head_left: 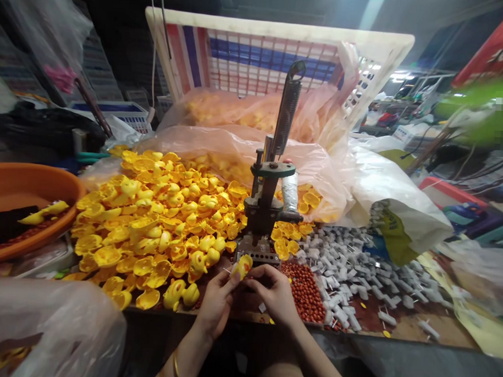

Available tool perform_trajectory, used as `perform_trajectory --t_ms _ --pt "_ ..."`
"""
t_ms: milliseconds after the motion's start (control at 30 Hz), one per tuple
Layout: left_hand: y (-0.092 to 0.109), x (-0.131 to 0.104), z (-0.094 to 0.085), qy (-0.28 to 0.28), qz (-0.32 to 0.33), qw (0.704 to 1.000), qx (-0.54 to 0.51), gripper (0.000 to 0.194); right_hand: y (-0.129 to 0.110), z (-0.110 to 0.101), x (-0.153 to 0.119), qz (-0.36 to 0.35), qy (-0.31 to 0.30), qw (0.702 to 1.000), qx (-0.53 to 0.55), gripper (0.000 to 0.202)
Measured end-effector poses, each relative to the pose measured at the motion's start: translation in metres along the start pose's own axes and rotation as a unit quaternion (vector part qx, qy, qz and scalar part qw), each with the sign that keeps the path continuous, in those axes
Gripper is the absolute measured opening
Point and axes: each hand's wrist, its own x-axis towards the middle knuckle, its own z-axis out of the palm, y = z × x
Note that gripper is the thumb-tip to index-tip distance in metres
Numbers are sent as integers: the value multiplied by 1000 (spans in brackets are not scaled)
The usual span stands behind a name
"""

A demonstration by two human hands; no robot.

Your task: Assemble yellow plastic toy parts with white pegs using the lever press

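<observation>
My left hand [218, 297] grips a yellow plastic toy duck half [242, 266] between thumb and fingers, with a thin pin sticking out to its left. Close by on the right, my right hand [275, 294] is closed in a pinch at the duck half's edge; what its fingertips hold is too small to make out. Just beyond both hands stands a hand press [263, 211] with a tall spring and a tape-wrapped handle. Small red-brown beads [308, 295] lie right of my right hand, beside many grey-white blocks with metal pins [356, 274].
A heap of yellow duck halves [151, 223] spreads to the left, near an orange basin [28, 197]. Behind the press are pink plastic bags [237, 138] and a tipped white crate [277, 30]. A clear bag [65, 325] hangs at front left.
</observation>
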Motion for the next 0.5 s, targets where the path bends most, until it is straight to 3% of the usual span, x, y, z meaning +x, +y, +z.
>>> perform_trajectory --t_ms 67,133,267,367,500 --pt "2 12 0 -17 28 998 50 42 6 1 12 24 16 999 -41 6" --pt "4 31 -1 -21 83 987 138 40 14 3 29 11 33 988 -149 3" --pt "9 74 -3 -17 184 921 342 29 29 -4 56 45 26 937 -345 9" --pt "14 90 -5 -63 191 877 436 25 33 -34 65 59 55 940 -333 6" --pt "22 90 -3 -154 211 828 497 24 7 -87 105 5 212 962 -172 24"
